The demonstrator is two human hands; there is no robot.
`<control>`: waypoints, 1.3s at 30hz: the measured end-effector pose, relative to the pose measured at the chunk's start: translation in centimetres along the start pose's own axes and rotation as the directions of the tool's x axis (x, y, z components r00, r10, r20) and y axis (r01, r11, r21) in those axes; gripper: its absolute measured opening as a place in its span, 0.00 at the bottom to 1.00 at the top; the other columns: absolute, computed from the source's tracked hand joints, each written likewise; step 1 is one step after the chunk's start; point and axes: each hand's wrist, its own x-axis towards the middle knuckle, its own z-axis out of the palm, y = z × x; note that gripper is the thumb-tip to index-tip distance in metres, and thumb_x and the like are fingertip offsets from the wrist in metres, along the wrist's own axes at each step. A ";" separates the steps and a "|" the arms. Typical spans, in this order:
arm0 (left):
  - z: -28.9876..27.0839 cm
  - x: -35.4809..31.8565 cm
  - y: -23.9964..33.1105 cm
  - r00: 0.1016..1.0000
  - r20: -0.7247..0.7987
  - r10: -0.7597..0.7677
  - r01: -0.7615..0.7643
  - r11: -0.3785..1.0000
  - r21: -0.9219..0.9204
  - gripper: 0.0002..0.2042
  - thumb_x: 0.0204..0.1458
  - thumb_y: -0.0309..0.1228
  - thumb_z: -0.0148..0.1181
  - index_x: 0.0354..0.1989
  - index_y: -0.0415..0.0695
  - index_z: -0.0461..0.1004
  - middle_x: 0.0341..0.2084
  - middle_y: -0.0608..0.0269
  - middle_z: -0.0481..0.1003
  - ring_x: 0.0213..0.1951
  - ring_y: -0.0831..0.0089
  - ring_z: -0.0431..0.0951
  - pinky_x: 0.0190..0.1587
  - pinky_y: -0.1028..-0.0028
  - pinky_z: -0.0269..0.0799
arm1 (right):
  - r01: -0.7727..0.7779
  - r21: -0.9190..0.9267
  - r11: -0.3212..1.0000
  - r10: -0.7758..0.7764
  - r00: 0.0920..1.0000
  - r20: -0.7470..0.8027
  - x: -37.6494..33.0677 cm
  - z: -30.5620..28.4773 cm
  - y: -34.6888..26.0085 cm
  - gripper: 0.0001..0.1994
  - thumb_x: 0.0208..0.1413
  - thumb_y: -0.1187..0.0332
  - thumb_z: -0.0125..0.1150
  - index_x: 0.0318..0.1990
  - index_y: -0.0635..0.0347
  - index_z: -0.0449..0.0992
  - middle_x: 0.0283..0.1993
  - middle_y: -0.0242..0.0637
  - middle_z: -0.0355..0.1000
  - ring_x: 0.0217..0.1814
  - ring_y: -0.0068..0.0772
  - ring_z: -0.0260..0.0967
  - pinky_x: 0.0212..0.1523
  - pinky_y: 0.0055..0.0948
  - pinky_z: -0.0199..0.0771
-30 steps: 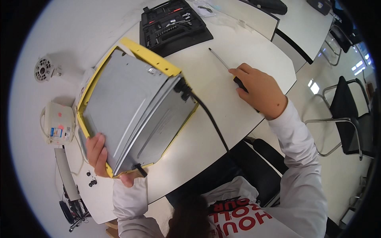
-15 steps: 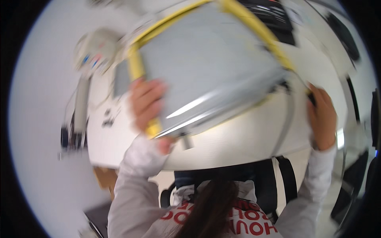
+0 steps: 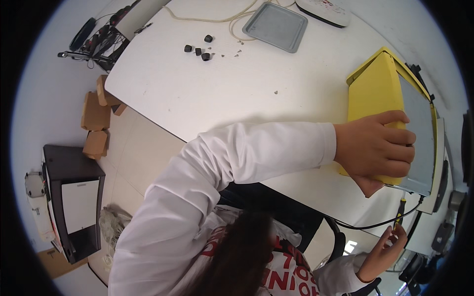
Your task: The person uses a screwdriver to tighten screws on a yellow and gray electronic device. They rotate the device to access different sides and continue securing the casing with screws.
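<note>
A yellow metal casing with a grey panel (image 3: 376, 89) stands tilted on its side at the right of the table. My left hand (image 3: 382, 148) grips its edge, fingers bent over the grey side and thumb below. From the casing's lower corner runs a black power cord (image 3: 368, 227), curving down past the table's edge. Below it, my right hand (image 3: 385, 252) has its fingers curled at the end of a slim yellow-and-black handle, apparently a screwdriver (image 3: 401, 209). The far side of the casing is hidden.
Several black rubber feet (image 3: 206, 56) and small screws lie on the white table (image 3: 197, 98). Behind them are a grey tray (image 3: 276, 27), a pale cable (image 3: 197, 19) and a white device (image 3: 326, 10). Cardboard boxes (image 3: 96, 116) and a dark cabinet (image 3: 74, 197) stand left.
The casing has gone from flat in front of me to tilted at the right, its yellow side showing. My left arm now reaches across; my right hand is lower. The view has swung too.
</note>
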 end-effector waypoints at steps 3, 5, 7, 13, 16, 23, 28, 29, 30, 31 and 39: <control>-0.1 0.4 -0.2 1.000 0.011 -0.002 0.002 1.000 -0.001 0.14 0.36 0.41 0.56 0.30 0.50 0.65 0.34 0.66 0.67 0.47 0.66 0.68 0.56 0.50 0.58 | 0.039 0.065 0.997 -0.043 0.997 0.062 -1.4 -1.0 -3.1 0.04 0.60 0.73 0.52 0.39 0.65 0.70 0.32 0.37 0.68 0.30 0.29 0.63 0.31 0.27 0.63; -0.9 0.2 0.2 0.999 0.049 -0.008 0.006 1.000 0.025 0.13 0.37 0.41 0.57 0.30 0.51 0.65 0.34 0.67 0.66 0.47 0.68 0.68 0.57 0.51 0.58 | 0.174 0.371 0.912 -0.288 0.916 0.278 -2.6 0.7 -8.0 0.11 0.51 0.81 0.56 0.43 0.64 0.73 0.38 0.40 0.72 0.36 0.36 0.69 0.37 0.30 0.67; -1.3 0.2 -0.1 0.997 0.075 0.009 -0.011 1.000 0.027 0.13 0.38 0.41 0.57 0.30 0.51 0.65 0.34 0.69 0.66 0.47 0.69 0.67 0.57 0.52 0.58 | 0.231 0.562 0.795 -0.506 0.763 0.402 -3.2 4.0 -12.8 0.15 0.47 0.79 0.62 0.45 0.62 0.74 0.43 0.46 0.71 0.41 0.48 0.70 0.42 0.37 0.71; -2.1 0.7 -1.0 0.978 0.179 0.105 -0.127 0.986 0.112 0.13 0.45 0.45 0.57 0.32 0.53 0.65 0.34 0.73 0.66 0.48 0.74 0.67 0.55 0.57 0.58 | 0.562 0.482 0.672 -0.700 0.695 0.166 -0.8 13.3 -19.4 0.16 0.51 0.76 0.59 0.49 0.62 0.72 0.50 0.47 0.70 0.49 0.53 0.69 0.50 0.39 0.69; -3.0 0.7 -1.0 0.965 0.240 0.103 -0.148 0.972 0.180 0.13 0.47 0.47 0.56 0.32 0.53 0.65 0.35 0.74 0.67 0.48 0.76 0.67 0.55 0.58 0.58 | 0.034 0.852 0.523 -0.514 0.810 0.283 -1.0 17.1 -20.5 0.19 0.54 0.73 0.58 0.54 0.60 0.68 0.53 0.44 0.68 0.54 0.46 0.67 0.54 0.35 0.66; -2.7 1.4 -0.9 0.927 0.343 0.154 -0.198 0.975 0.097 0.17 0.47 0.49 0.55 0.37 0.49 0.67 0.44 0.65 0.69 0.54 0.69 0.66 0.58 0.58 0.55 | 0.692 0.421 0.587 -0.716 0.686 -0.131 3.2 21.1 -22.9 0.14 0.57 0.70 0.52 0.50 0.57 0.65 0.48 0.38 0.67 0.52 0.36 0.66 0.51 0.33 0.66; -3.8 0.6 -1.8 0.937 0.327 0.122 -0.167 0.980 0.113 0.19 0.46 0.50 0.54 0.39 0.49 0.67 0.44 0.66 0.68 0.54 0.69 0.65 0.57 0.57 0.55 | 0.677 0.413 0.609 -0.705 0.701 -0.108 2.0 23.1 -25.4 0.10 0.56 0.70 0.52 0.45 0.57 0.68 0.44 0.39 0.69 0.48 0.38 0.67 0.47 0.35 0.67; -3.7 0.7 -1.7 0.931 0.346 0.117 -0.161 0.982 0.101 0.20 0.47 0.49 0.54 0.40 0.48 0.67 0.45 0.65 0.68 0.55 0.68 0.65 0.57 0.58 0.56 | 0.662 0.410 0.628 -0.690 0.717 -0.101 1.9 23.3 -25.3 0.09 0.55 0.70 0.52 0.44 0.57 0.69 0.43 0.39 0.69 0.47 0.39 0.68 0.46 0.36 0.68; -3.6 0.8 -1.7 0.924 0.366 0.113 -0.157 0.983 0.092 0.20 0.47 0.49 0.53 0.41 0.47 0.67 0.47 0.64 0.69 0.55 0.67 0.66 0.57 0.58 0.56 | 0.647 0.411 0.642 -0.677 0.730 -0.094 1.8 23.4 -25.1 0.08 0.55 0.70 0.52 0.42 0.57 0.69 0.42 0.39 0.69 0.46 0.39 0.68 0.45 0.36 0.68; -3.4 1.3 -1.8 0.917 0.371 0.150 -0.178 0.983 0.042 0.22 0.49 0.49 0.50 0.44 0.44 0.67 0.48 0.61 0.69 0.54 0.63 0.67 0.57 0.58 0.57 | 0.635 0.403 0.659 -0.661 0.745 -0.092 1.9 23.0 -24.7 0.08 0.55 0.70 0.52 0.41 0.57 0.70 0.41 0.39 0.70 0.45 0.39 0.68 0.44 0.36 0.68; -4.1 2.1 -2.4 0.879 0.441 0.183 -0.157 0.983 -0.094 0.23 0.49 0.40 0.45 0.51 0.39 0.66 0.53 0.53 0.69 0.52 0.55 0.69 0.53 0.57 0.60 | 0.450 0.642 0.621 -0.570 0.821 -0.025 -2.7 16.6 -18.3 0.05 0.52 0.71 0.53 0.32 0.58 0.75 0.34 0.40 0.72 0.38 0.43 0.71 0.37 0.39 0.71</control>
